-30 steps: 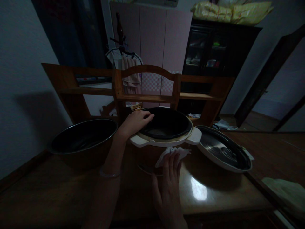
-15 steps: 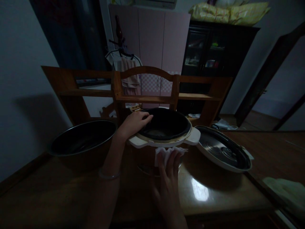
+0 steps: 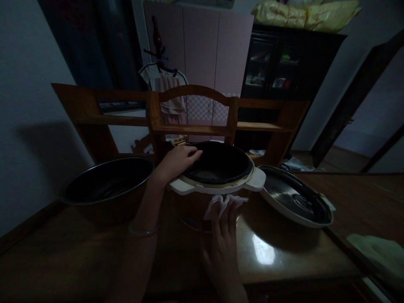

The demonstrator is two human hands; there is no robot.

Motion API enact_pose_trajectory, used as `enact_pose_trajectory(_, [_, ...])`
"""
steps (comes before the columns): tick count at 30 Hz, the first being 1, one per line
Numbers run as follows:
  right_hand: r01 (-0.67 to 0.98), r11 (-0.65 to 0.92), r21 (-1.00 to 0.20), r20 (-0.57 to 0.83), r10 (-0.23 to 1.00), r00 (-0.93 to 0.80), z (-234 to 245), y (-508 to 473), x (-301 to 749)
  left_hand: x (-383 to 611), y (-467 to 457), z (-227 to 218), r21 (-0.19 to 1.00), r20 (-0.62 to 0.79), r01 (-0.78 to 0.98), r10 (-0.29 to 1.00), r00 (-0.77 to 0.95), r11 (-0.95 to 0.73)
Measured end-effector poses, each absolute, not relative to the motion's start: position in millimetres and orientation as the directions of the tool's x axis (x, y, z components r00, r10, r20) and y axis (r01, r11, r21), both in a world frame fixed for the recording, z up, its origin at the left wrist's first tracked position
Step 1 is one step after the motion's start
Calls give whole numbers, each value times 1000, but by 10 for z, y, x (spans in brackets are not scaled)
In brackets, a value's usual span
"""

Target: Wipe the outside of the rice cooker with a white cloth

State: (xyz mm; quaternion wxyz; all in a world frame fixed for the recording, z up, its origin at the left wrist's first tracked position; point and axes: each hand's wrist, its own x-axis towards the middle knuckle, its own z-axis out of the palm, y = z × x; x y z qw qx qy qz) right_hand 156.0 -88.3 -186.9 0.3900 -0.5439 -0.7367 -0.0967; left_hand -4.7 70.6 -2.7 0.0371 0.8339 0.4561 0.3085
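A cream electric cooker [image 3: 257, 182] with a dark inner pot stands on the wooden table. My left hand [image 3: 176, 162] rests on its left rim, fingers curled over the edge of the pot. My right hand [image 3: 222, 235] presses a crumpled white cloth [image 3: 225, 201] against the front side of the cooker, just under the rim, fingers stretched flat over the cloth. A bangle sits on my left wrist.
A large metal bowl [image 3: 107, 185] stands to the left. The cooker's lid [image 3: 296, 200] lies upturned at the right. A wooden shelf rack [image 3: 195, 126] rises behind the cooker. A pale cloth [image 3: 377, 250] lies at the table's right edge.
My right hand with the cloth has shifted slightly left and back along the cooker's front side. My left hand has stayed on the rim.
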Motion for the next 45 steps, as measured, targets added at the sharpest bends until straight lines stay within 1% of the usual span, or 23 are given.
enact_pose_trajectory(9, [886,365,-285,689,721,-75,-2030,-900,1529,-44,709,-19,369,484,727,788,381,-578])
enact_pose_trajectory(13, [866,352,-356,692,722,-10,-2048,-874,1510,-50,704,-7,401,484,700,785,387,-592])
enact_pose_trajectory(15, [851,348,-395,693,720,27,-1987,-862,1475,-51,701,-3,414,485,693,788,380,-589])
enact_pose_trajectory(17, [846,346,-405,699,713,43,-1893,-850,1428,-54,703,-4,418,481,694,791,379,-586])
enact_pose_trajectory(20, [856,353,-377,709,705,22,-1765,-831,1366,-60,714,-15,424,472,689,793,387,-588])
enact_pose_trajectory(23, [878,357,-318,724,689,-18,-1728,-820,1338,-64,723,-22,433,472,685,795,382,-586])
enact_pose_trajectory(27, [895,382,-228,728,678,-104,-1854,-839,1332,-60,717,-18,426,473,690,794,382,-585])
enact_pose_trajectory(30, [895,394,-209,705,695,-142,-2022,-882,1313,-59,713,-19,430,474,691,797,376,-581])
enact_pose_trajectory(32, [891,381,-246,687,717,-116,-2118,-910,1306,-61,713,-21,435,471,687,797,377,-582])
enact_pose_trajectory(33, [886,364,-289,681,728,-77,-2148,-918,1313,-62,714,-21,436,470,686,798,378,-582])
enact_pose_trajectory(35, [853,311,-419,665,745,55,-2159,-915,1358,-61,713,-21,438,469,688,800,375,-579])
enact_pose_trajectory(37, [781,266,-565,630,750,201,-2102,-888,1442,-58,711,-18,437,466,692,803,372,-575])
enact_pose_trajectory(39, [700,264,-664,592,757,276,-2005,-854,1537,-52,709,-14,433,467,694,802,373,-575])
enact_pose_trajectory(40, [673,276,-687,582,763,281,-1956,-842,1574,-49,709,-12,431,467,696,802,373,-575])
enact_pose_trajectory(42, [659,298,-691,580,772,259,-1882,-837,1604,-43,710,-7,427,466,700,803,371,-572])
enact_pose_trajectory(45, [702,317,-638,603,772,200,-1854,-875,1527,-35,711,-4,428,464,705,807,365,-565])
